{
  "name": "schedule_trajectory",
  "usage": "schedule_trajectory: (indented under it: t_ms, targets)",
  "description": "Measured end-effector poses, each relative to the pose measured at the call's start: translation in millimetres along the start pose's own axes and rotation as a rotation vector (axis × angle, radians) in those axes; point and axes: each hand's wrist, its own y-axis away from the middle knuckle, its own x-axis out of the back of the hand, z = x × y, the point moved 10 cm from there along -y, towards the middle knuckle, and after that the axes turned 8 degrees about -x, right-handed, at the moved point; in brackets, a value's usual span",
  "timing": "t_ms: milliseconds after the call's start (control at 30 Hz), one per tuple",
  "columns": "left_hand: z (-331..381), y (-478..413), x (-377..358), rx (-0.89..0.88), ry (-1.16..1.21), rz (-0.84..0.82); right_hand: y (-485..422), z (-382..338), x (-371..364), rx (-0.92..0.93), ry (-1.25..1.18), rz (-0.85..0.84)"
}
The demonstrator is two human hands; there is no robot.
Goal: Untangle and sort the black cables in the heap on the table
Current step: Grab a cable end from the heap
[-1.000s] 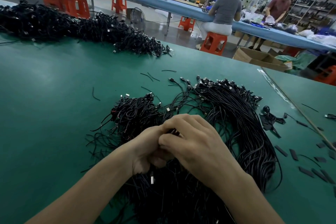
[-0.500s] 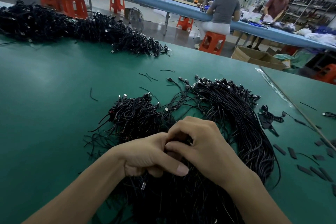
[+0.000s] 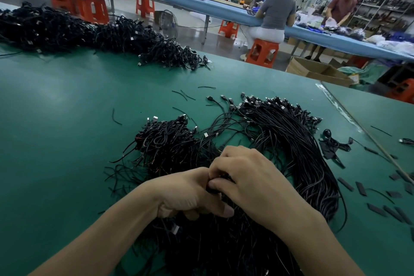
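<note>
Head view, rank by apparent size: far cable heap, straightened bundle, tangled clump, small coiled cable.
Largest: far cable heap and straightened bundle, about alike; the heap is farther away, so I won't rank them.
Then: tangled clump.
Smallest: small coiled cable.

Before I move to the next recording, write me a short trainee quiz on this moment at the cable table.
1. True or false: the left hand and right hand are together over the cable heap, fingers curled on cables.
2. The combed bundle with plugs aligned lies: A) left of the hands, B) right of them, C) on the floor.
3. Fill in: the second heap lies along the green table's ___ edge.
Key: 1 true; 2 B; 3 far.
</note>
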Motion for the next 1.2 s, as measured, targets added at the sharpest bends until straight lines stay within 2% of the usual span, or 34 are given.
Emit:
schedule_trajectory:
  t_ms: [100, 167, 267, 333, 533, 633, 800, 900, 967, 1067, 1133, 1200]
  targets:
    - [-0.7, -1.0, 2.7, -0.003, 0.072, 0.032, -0.5, -3.7, -1.7, 0.068, 0.116, 0.007]
    - [-0.1, -2.6, 4.2, -0.014, 0.247, 0.063, 0.0, -1.7, 1.1, 0.073, 0.144, 0.050]
    - [1.7, -4.0, 7.8, -0.060, 0.545, 0.114, 3.2, 2.8, 12.9, 0.059, 0.154, 0.189]
    - [5.2, -3.9, 6.3, -0.108, 0.643, 0.096, 4.9, 3.5, 21.0, 0.068, 0.158, 0.283]
    - [23.8, -0.8, 6.3, -0.265, 0.895, 0.004, 9.1, 11.9, 34.9, 0.019, 0.019, 0.445]
    - [27.5, -3.5, 10.3, -0.301, 1.005, 0.057, 12.4, 16.7, 36.5, -0.033, -0.023, 0.546]
    - [22.6, -10.3, 20.5, -0.379, 0.894, 0.241, 17.4, 23.7, 34.7, -0.080, -0.111, 0.642]
    - [22.3, -8.2, 29.6, -0.423, 0.658, 0.338, 15.1, 25.4, 35.0, -0.046, -0.153, 0.616]
    - [24.0, -3.4, 41.2, -0.427, 0.403, 0.447, 13.8, 26.2, 33.9, -0.032, -0.164, 0.595]
    - [30.6, -1.3, 41.6, -0.381, 0.154, 0.430, 13.8, 31.1, 29.5, -0.038, -0.255, 0.589]
    - [31.9, -2.4, 36.8, -0.354, 0.102, 0.384, 14.3, 33.5, 26.7, -0.046, -0.339, 0.607]
    - [35.7, -1.5, 35.8, -0.383, 0.083, 0.409, 16.4, 32.6, 26.7, -0.068, -0.405, 0.659]
